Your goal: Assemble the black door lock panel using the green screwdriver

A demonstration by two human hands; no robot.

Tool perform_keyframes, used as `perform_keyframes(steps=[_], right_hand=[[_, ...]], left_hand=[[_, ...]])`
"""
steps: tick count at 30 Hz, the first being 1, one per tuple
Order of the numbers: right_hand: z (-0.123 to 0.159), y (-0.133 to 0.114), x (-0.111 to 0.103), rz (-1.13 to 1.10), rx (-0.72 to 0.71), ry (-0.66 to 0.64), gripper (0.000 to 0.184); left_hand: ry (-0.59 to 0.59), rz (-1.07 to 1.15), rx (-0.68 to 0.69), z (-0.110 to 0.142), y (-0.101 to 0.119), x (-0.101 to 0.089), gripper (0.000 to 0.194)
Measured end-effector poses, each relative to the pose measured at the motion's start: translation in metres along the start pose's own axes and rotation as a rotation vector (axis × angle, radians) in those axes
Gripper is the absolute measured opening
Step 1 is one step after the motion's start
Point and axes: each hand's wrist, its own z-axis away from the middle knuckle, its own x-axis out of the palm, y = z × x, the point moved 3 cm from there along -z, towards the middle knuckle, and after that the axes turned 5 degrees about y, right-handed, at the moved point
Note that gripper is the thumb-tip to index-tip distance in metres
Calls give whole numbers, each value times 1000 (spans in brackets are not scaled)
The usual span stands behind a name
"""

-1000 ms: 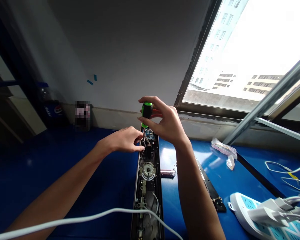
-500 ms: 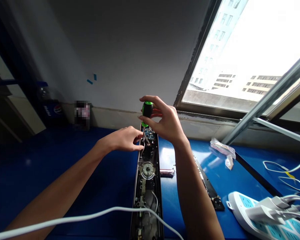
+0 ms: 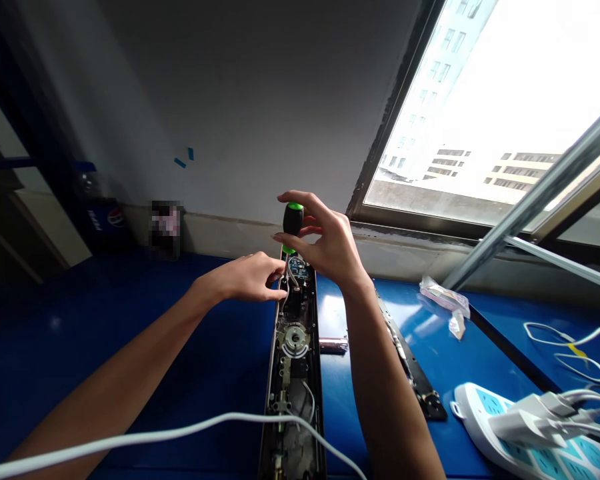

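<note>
A blue table (image 3: 130, 317) is set against a grey wall (image 3: 230, 120) beside a window (image 3: 460, 113). On it, a long, narrow housing (image 3: 296, 341) is laid open, its mechanisms exposed. The green-and-black handle of a screwdriver (image 3: 293, 220) is gripped by the right hand (image 3: 330, 243) above the housing's far end. The left hand (image 3: 250, 277) is placed at the housing's left edge, near the shaft; whether anything is pinched there cannot be told.

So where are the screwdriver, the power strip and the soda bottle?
Screwdriver (image 3: 293, 219): head view, black part of its handle.
Power strip (image 3: 541, 460): head view, a light-blue socket panel.
Soda bottle (image 3: 101, 219): head view, its label.
</note>
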Motion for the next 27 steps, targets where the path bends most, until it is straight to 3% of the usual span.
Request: perform_keyframes(steps=[3,9,13,15,20,25,27], right_hand=[[-1,4,0,26,4,47,46],[-1,-3,-4,-185,-12,-37,38],[-1,-3,-7,-64,-8,66,29],[-1,-1,-7,-59,-1,85,29],[0,2,-7,-237,26,-10,36],[-1,0,-11,-69,16,128,25],[-1,-1,-10,-106,5,109,27]], left_hand=[[-9,43,-32,0,-2,-1,32],[-59,232,-76,-2,-6,-1,52],[-67,407,-139,-4,-13,4,61],[-62,478,-156,-5,-15,6,62],[-75,537,-171,-6,-17,7,62],[-58,518,-193,-7,-17,8,62],[-66,531,-179,-7,-16,8,60]])
